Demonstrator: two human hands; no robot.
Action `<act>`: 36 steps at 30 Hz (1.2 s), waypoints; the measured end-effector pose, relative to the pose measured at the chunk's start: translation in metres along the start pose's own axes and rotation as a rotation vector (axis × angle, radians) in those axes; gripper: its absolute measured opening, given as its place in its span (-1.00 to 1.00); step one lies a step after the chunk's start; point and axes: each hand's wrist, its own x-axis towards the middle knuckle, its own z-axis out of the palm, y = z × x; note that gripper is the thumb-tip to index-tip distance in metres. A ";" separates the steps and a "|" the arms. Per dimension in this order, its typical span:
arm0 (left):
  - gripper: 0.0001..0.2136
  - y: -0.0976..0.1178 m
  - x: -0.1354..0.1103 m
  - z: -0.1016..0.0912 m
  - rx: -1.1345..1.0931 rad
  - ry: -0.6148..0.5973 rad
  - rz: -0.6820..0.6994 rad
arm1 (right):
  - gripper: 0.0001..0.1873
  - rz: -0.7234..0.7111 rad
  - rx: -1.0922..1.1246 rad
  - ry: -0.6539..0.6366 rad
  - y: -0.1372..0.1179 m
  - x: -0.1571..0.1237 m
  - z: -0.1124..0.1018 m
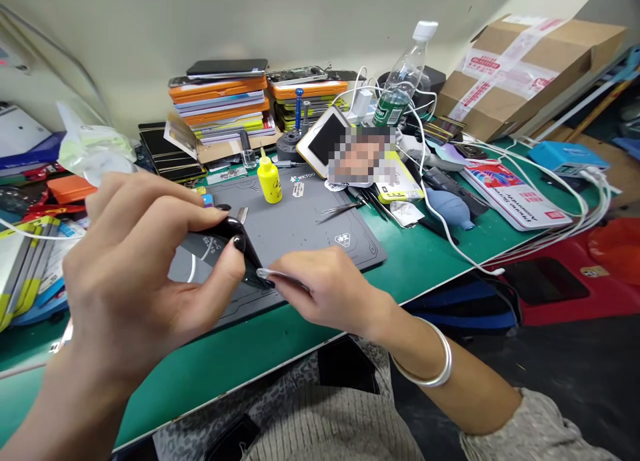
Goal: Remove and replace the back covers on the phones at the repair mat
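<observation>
My left hand (160,268) grips a dark phone (245,244) by its edge, thumb and fingertips pinching it, and holds it tilted above the grey work mat (310,221). At the phone's near lower edge, my right hand (325,291) pinches a thin, clear, flat piece (280,274), whose tip touches the phone's edge. Most of that piece is hidden by my fingers, so its exact kind does not show. A yellow squeeze bottle (271,181) with a pointed nozzle stands on the mat beyond the phone. Tweezers (341,209) lie to the right of it.
Stacked phone boxes (220,108) line the wall. At the back right are a plastic bottle (400,78) and a taped carton (525,74). A blue air blower (449,208), a white cable (425,154) and a screen package (520,194) crowd the right side of the green table (415,268).
</observation>
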 end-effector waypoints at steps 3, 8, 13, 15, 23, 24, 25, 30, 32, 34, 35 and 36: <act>-0.80 0.000 0.002 0.001 -0.016 0.013 0.008 | -0.77 -0.001 -0.003 0.095 -0.001 0.002 0.004; -0.83 -0.005 0.002 0.003 -0.024 0.024 -0.018 | -0.75 0.010 -0.003 0.126 0.003 -0.001 0.008; -0.82 -0.010 0.003 0.004 -0.026 0.040 -0.012 | -0.76 0.023 -0.028 0.189 0.001 -0.001 0.016; -0.81 -0.011 0.003 0.003 -0.022 0.039 -0.008 | -0.75 0.032 -0.035 0.243 0.000 -0.001 0.020; -0.72 -0.008 -0.005 0.002 0.031 0.083 -0.062 | -0.70 -0.012 -0.181 0.331 -0.009 0.002 0.032; -0.68 -0.008 -0.006 0.002 0.035 0.097 -0.046 | -0.69 -0.009 -0.207 0.340 -0.011 0.003 0.032; -0.64 -0.007 -0.008 0.002 0.038 0.110 -0.027 | -0.69 -0.004 -0.224 0.345 -0.012 0.002 0.033; -0.62 -0.001 -0.011 0.004 0.043 0.135 -0.004 | -0.65 -0.080 -0.246 0.218 -0.007 -0.003 0.034; -0.66 0.000 -0.010 0.006 0.039 0.134 0.011 | -0.66 -0.083 -0.239 0.153 -0.003 -0.006 0.034; -0.67 0.001 -0.010 0.007 0.034 0.132 0.030 | -0.68 -0.046 -0.222 0.088 0.000 -0.008 0.033; -0.68 0.000 -0.011 0.007 0.029 0.129 0.025 | -0.69 -0.030 -0.214 0.052 0.001 -0.008 0.033; -0.68 -0.001 -0.012 0.006 0.020 0.123 0.013 | -0.70 -0.018 -0.205 0.020 0.002 -0.008 0.032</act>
